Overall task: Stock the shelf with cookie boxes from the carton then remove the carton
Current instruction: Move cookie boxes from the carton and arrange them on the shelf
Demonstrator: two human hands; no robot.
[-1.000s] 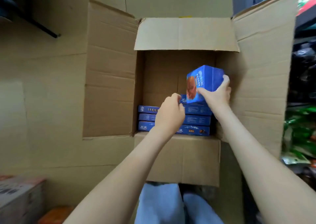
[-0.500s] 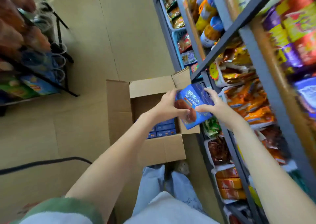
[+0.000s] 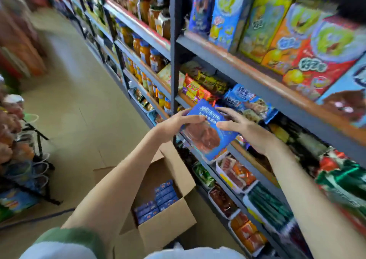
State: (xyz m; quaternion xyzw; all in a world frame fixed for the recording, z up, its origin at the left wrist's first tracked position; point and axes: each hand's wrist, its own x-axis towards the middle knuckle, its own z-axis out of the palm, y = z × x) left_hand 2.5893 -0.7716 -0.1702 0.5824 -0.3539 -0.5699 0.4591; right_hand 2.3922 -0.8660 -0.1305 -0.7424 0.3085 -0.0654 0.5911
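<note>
I hold a blue cookie box (image 3: 206,132) with a brown cookie picture in front of the grey shelf (image 3: 251,82), at mid height. My left hand (image 3: 178,123) grips its left edge, fingers curled over the front. My right hand (image 3: 243,127) grips its right side, thumb on the front. Below, the open brown carton (image 3: 168,225) stands on the floor with several blue cookie boxes (image 3: 158,201) stacked inside.
The shelf unit on the right is packed with snack boxes (image 3: 297,41), bags and jars (image 3: 146,53). A low rack with goods (image 3: 21,159) stands at the left. Beige floor (image 3: 79,100) runs between them.
The view swung up from the carton to the shelf. Both hands lifted the blue box out of the carton and raised it toward the middle shelf.
</note>
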